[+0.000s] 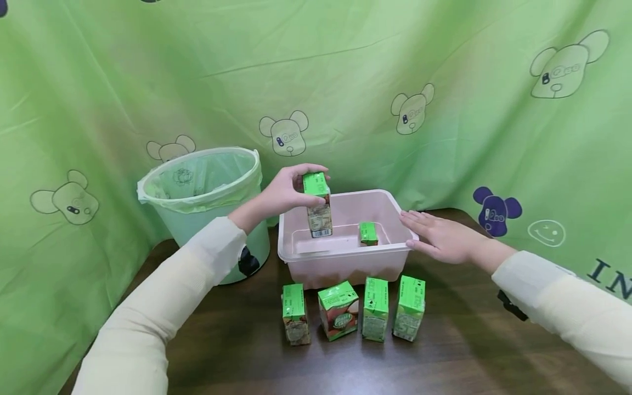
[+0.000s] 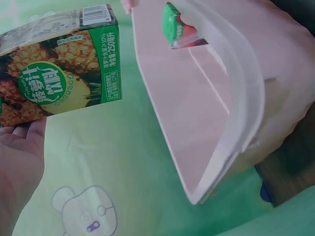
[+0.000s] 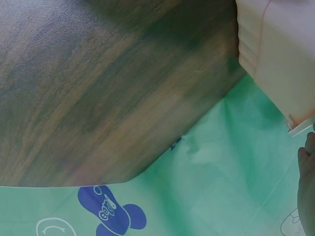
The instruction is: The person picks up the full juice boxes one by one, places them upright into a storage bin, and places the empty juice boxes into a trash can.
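Note:
A pineapple juice carton (image 2: pixel 54 69) with a green top is gripped upright by my left hand (image 1: pixel 291 189), raised over the left part of the pink plastic bin (image 1: pixel 345 269). Inside that bin, toward its right end, another green-topped juice carton (image 1: pixel 368 233) rests on the floor. My right hand (image 1: pixel 441 236) lies with fairly straight fingers against the bin's right rim. In the right wrist view only an edge of the right hand (image 3: pixel 307 182) shows, beside the bin's corner.
Several juice cartons (image 1: pixel 338 310) stand in a row on the dark wooden table (image 1: pixel 237 351) before the bin. A round waste bin (image 1: pixel 222 219) with a clear liner stands at the left. Behind hangs a green curtain (image 1: pixel 345 71) printed with bear heads.

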The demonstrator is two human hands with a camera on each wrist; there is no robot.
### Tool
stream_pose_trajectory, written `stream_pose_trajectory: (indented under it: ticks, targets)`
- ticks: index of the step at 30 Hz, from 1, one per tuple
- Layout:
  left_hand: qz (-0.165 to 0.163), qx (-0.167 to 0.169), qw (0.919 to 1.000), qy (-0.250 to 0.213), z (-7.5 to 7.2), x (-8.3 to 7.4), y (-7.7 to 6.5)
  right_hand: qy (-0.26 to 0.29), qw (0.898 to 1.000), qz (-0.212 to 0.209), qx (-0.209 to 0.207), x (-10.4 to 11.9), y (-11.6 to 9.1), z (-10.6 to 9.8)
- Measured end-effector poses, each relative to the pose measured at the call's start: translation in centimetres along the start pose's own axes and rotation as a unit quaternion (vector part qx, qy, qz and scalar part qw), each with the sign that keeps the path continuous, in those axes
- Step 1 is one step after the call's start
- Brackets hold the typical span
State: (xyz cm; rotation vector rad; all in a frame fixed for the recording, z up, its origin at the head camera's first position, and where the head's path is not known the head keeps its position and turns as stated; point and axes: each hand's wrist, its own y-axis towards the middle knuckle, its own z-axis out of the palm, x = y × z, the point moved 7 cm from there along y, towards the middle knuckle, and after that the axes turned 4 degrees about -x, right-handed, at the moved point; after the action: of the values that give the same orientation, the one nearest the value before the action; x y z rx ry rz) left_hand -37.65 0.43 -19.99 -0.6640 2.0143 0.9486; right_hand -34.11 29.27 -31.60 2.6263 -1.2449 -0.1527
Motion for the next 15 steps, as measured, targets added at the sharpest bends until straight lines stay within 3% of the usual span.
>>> stream_pose_trajectory:
  ticks: [6,15]
  targets:
    - [-0.017,0.016,0.9997,0.011,1.4,1.8,1.6,0.0,1.0,0.001,0.003,0.0,0.0,0.1]
    - [-0.047,0.047,0.9952,0.071,3.9,4.8,2.3,-0.002,1.0,-0.001,0.003,0.1,0.0,0.0]
